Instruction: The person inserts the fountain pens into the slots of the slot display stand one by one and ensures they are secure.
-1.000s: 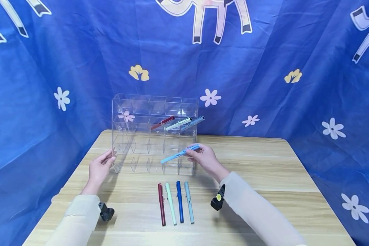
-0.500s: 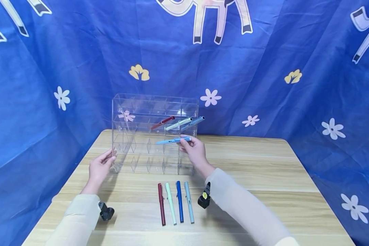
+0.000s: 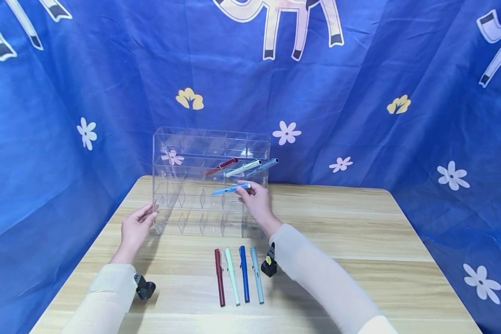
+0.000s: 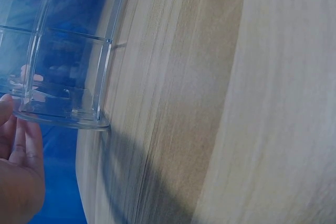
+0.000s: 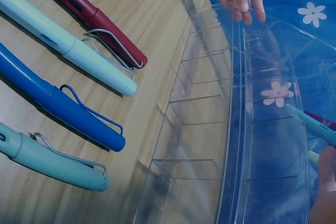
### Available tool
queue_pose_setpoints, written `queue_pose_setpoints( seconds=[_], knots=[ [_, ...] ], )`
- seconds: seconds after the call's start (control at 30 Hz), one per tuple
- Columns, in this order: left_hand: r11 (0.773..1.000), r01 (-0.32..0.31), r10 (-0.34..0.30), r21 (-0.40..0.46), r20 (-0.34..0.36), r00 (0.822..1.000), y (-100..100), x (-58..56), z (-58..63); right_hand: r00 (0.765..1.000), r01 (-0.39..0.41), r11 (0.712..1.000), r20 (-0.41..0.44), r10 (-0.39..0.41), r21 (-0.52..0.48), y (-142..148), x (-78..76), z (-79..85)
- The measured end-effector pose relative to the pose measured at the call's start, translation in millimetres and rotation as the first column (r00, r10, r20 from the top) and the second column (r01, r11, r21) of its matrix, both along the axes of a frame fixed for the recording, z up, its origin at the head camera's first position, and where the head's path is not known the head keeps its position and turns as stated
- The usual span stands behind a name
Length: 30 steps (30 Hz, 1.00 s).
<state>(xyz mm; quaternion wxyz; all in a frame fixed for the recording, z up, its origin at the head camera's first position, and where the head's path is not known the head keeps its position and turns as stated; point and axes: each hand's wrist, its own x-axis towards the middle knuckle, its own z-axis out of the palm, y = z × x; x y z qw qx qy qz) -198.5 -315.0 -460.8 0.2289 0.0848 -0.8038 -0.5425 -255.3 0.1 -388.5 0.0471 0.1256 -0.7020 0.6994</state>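
Observation:
A clear acrylic rack (image 3: 194,144) with rows of compartments stands at the table's back. My left hand (image 3: 135,229) grips its left side edge, thumb and fingers at the panel in the left wrist view. In my right hand (image 3: 256,204) a light blue pen (image 3: 229,189) is pinched near its right end; its other end points left, overlapping a middle row of the rack. One row up, a dark red pen (image 3: 221,167), a mint pen (image 3: 243,168) and a blue pen (image 3: 262,168) lie slanted in separate compartments, their right ends sticking out.
Before the rack lie a dark red pen (image 3: 219,277), a pale mint pen (image 3: 232,277), a dark blue pen (image 3: 244,273) and a grey-blue pen (image 3: 257,274), side by side on the wooden table (image 3: 359,232). A blue patterned curtain (image 3: 350,116) surrounds the table.
My right hand has carried the light blue pen leftward and up, closer to the rack, and the pen has swung flatter. My left hand keeps its place on the rack.

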Motion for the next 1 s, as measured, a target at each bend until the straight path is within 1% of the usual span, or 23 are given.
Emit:
queue_pose_setpoints(
  seconds=[0.13,0.27,0.43,0.57,0.73,0.8,1.0],
  knots=[
    [1.000,-0.007,0.007,-0.011,-0.007,1.000,0.4,-0.5,0.0,0.999,0.014,0.999,-0.031,-0.013,0.052,-4.3,-2.4,-2.0],
    [1.000,-0.003,0.003,-0.001,-0.018,1.000,1.0,-1.1,-0.1,0.998,0.041,0.994,-0.055,-0.035,0.099,-7.7,-4.1,-6.0],
    [1.000,0.009,-0.009,0.013,-0.025,1.000,0.8,-0.8,-0.5,0.995,0.063,0.990,-0.081,-0.053,0.130,-11.3,-3.6,-9.7],
    [1.000,0.011,-0.011,0.019,-0.018,1.000,0.5,-0.1,-0.1,0.994,0.079,0.983,-0.094,-0.064,0.168,-14.4,-1.8,-9.2],
    [0.999,0.009,-0.009,0.038,0.014,1.000,0.6,0.8,1.0,0.987,0.113,0.964,-0.135,-0.083,0.239,-18.5,-2.2,-11.0],
    [0.999,0.010,-0.011,0.042,0.026,1.000,0.5,1.0,1.2,0.987,0.119,0.959,-0.134,-0.086,0.258,-20.1,-3.2,-12.3],
    [0.999,0.008,-0.010,0.047,0.034,0.999,0.0,0.4,0.7,0.992,0.107,0.962,-0.096,-0.086,0.250,-23.3,-3.9,-12.2]
  ],
)
